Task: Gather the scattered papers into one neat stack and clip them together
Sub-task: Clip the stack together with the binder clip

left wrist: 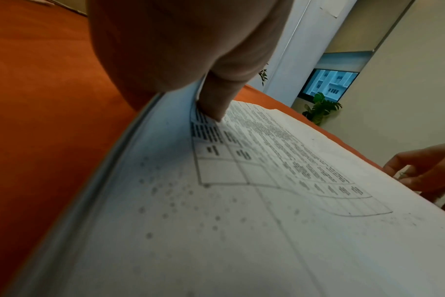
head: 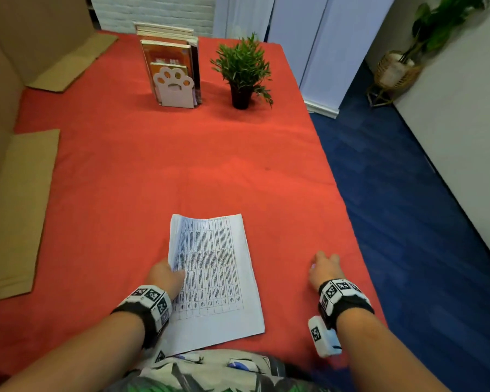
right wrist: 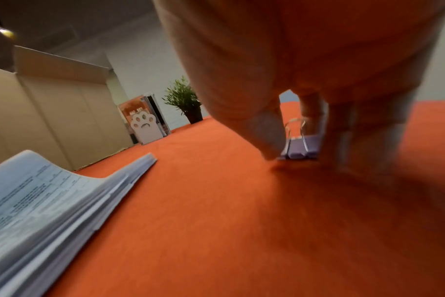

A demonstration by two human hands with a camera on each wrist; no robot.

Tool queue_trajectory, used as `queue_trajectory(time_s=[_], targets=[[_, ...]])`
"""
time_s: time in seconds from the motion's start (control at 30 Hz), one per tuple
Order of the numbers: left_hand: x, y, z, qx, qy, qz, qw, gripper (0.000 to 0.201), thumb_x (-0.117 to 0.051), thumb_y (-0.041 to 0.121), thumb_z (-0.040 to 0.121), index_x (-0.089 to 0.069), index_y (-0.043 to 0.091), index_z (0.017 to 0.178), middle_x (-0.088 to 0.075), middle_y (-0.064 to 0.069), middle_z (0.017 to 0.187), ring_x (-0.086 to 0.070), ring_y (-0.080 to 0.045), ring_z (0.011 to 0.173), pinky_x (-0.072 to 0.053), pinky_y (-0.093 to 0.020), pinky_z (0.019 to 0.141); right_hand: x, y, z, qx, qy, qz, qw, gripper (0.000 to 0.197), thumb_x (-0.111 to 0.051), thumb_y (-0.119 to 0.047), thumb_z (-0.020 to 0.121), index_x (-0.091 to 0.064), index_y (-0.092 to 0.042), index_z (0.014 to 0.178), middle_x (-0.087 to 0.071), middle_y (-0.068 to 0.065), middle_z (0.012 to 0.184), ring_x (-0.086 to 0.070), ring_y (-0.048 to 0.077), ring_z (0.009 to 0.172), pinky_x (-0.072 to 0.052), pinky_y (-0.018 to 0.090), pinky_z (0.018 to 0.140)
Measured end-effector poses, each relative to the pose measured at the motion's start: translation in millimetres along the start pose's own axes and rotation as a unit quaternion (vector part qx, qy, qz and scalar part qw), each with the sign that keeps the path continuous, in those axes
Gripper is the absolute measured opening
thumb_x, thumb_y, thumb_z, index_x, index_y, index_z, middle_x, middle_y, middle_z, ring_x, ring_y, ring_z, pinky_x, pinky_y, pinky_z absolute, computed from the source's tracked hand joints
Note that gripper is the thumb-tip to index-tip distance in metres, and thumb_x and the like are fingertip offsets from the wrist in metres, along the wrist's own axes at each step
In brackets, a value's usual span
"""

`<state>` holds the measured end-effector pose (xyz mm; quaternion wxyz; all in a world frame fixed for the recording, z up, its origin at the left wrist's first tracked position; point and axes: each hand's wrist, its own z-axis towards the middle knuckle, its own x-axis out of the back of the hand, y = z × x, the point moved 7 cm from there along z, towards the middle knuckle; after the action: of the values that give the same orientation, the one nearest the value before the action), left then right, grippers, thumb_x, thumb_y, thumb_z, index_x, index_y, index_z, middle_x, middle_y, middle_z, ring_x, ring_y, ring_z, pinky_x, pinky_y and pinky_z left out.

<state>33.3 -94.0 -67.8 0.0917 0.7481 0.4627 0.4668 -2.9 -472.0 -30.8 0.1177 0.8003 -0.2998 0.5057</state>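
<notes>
The stack of papers (head: 215,278) lies at the near edge of the table (head: 153,165). The left hand (head: 166,277) is at its left edge; the right hand (head: 324,268) and binder clip (right wrist: 301,147) sit well to its right. At the far end, the bookend with books (head: 174,80) stands left of the potted plant (head: 242,72).

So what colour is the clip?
Pale purple binder clip with silver wire handles, clearest in the right wrist view.

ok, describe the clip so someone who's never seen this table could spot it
On the red tablecloth, look to the right of the paper stack, near the table's right edge. Under the right hand sits a small lilac binder clip with wire handles, pinched between thumb and finger. It is the only small thing there, apart from the stack.
</notes>
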Motion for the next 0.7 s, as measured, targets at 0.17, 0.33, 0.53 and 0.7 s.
queue_trajectory(time_s=[0.17,0.33,0.53,0.7], targets=[[2,-2,-3,0.018,-0.018,0.014,1.000,0.029,-0.060,0.016,0.085,-0.056,0.000,0.109,-0.063,-0.012,0.085,-0.062,-0.029,0.078,-0.055,-0.037,0.072,4,-17,0,0.051,0.037,0.054,0.997,0.010,-0.051,-0.004,0.087,-0.054,-0.009,0.079,-0.056,0.023,0.113,-0.059,0.037,0.098,-0.041,0.033,0.075],[3,-4,-7,0.005,-0.049,-0.087,0.995,0.043,-0.062,0.013,0.085,-0.050,0.006,0.126,-0.065,-0.011,0.091,-0.064,-0.026,0.080,-0.056,-0.037,0.069,25,-68,-11,0.107,0.048,0.236,0.965,0.038,-0.051,0.001,0.086,-0.044,-0.020,0.055,-0.072,0.006,0.083,-0.066,0.008,0.078,-0.043,0.016,0.073],[13,3,-25,-0.059,-0.084,-0.185,0.977,0.018,-0.066,0.010,0.084,-0.057,0.012,0.099,-0.051,-0.005,0.063,-0.049,-0.018,0.055,-0.048,-0.030,0.052,29,-165,-33,0.268,-0.028,0.349,0.898,0.022,-0.063,-0.016,0.079,-0.055,-0.023,0.059,-0.070,0.012,0.095,-0.067,0.017,0.088,-0.053,0.031,0.085],[22,7,-33,-0.095,-0.084,-0.198,0.972,0.012,-0.067,0.009,0.082,-0.059,0.018,0.084,-0.047,-0.004,0.063,-0.046,-0.017,0.056,-0.044,-0.028,0.051,62,-211,-53,0.432,0.044,0.317,0.843,0.004,-0.068,-0.006,0.079,-0.066,-0.010,0.080,-0.064,0.009,0.085,-0.066,0.021,0.079,-0.056,0.037,0.074]])
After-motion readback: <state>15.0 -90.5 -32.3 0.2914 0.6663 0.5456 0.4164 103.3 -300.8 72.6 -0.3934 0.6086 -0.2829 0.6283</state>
